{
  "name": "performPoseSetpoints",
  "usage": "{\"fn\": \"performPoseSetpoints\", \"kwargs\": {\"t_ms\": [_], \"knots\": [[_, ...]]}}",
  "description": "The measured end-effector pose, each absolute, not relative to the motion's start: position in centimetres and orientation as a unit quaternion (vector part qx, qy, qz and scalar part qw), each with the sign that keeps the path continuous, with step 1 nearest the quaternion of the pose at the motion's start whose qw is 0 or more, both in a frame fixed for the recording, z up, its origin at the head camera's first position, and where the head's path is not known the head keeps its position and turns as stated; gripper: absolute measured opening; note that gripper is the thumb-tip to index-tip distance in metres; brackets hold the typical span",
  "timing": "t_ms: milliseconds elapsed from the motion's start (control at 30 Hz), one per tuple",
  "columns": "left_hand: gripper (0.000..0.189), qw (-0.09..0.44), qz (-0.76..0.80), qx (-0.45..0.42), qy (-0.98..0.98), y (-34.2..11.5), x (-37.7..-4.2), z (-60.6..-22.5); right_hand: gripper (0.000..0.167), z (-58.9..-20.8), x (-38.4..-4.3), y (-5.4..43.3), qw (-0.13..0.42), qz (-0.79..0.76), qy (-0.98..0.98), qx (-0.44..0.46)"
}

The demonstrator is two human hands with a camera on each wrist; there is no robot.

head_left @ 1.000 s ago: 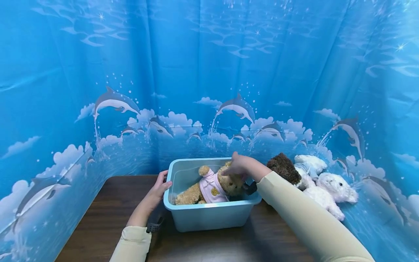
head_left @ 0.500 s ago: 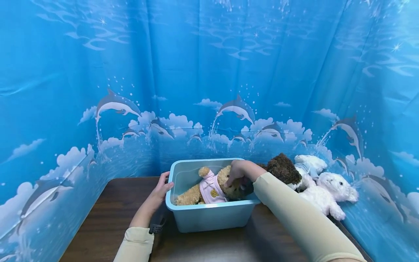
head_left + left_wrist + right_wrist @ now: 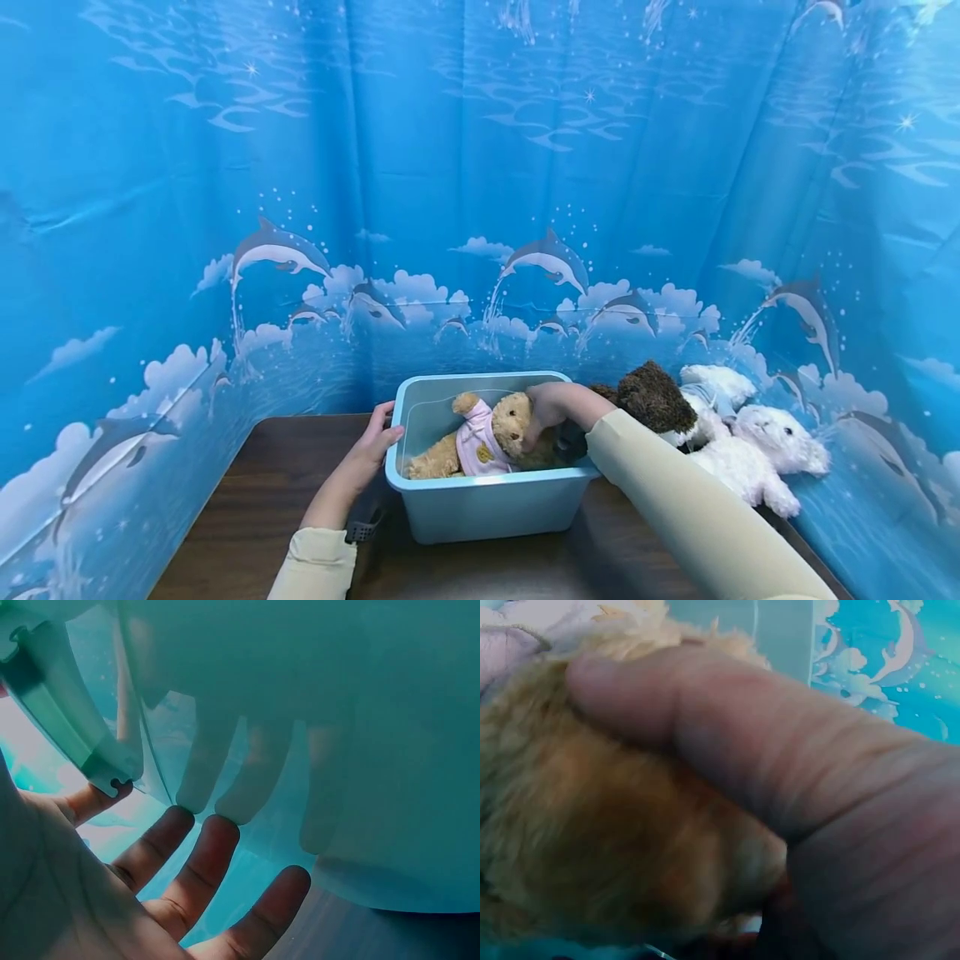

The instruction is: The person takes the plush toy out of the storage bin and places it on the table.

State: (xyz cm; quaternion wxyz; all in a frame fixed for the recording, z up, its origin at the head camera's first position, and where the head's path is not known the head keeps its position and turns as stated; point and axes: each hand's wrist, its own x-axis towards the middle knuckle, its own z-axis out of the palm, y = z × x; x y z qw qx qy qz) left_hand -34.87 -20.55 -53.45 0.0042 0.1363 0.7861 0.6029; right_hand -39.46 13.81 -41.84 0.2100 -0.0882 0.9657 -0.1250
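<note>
In the head view a light-blue plastic bin [image 3: 495, 510] stands on the table. Inside it a tan teddy bear [image 3: 480, 446] in a pink top lies on its back, head to the right. My left hand [image 3: 369, 450] holds the bin's left rim, thumb over the edge; the left wrist view has its fingertips [image 3: 217, 832] against the outer wall. Reaching in from the right, my right hand [image 3: 557, 408] grips the bear's head. Up close in the right wrist view, the thumb [image 3: 630, 694] presses into the fur [image 3: 592, 847]; the other fingers are mostly hidden.
Right of the bin, several plush toys are heaped: a dark brown one [image 3: 654, 402] and white ones [image 3: 776, 437]. Behind hangs a blue dolphin curtain [image 3: 420, 208]. Dark wooden table [image 3: 262, 500] shows left of the bin.
My right hand has sunk lower into the bin around the bear's head, and the head has turned to show more of its face. The left hand stays on the rim.
</note>
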Motion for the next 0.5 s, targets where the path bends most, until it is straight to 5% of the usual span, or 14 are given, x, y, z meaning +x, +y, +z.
{"fn": "performPoseSetpoints", "kwargs": {"t_ms": [167,500], "knots": [[0.070,0.006,0.604,0.135,0.785,-20.8,-34.8,-53.3,0.124,-41.8,-39.0,13.9,0.219,-0.211,0.949,-0.084],[0.071,0.013,0.608,0.139,0.782,-21.0,-34.7,-53.3,0.077,-38.8,-37.3,14.6,0.156,-0.431,0.883,-0.099]]}}
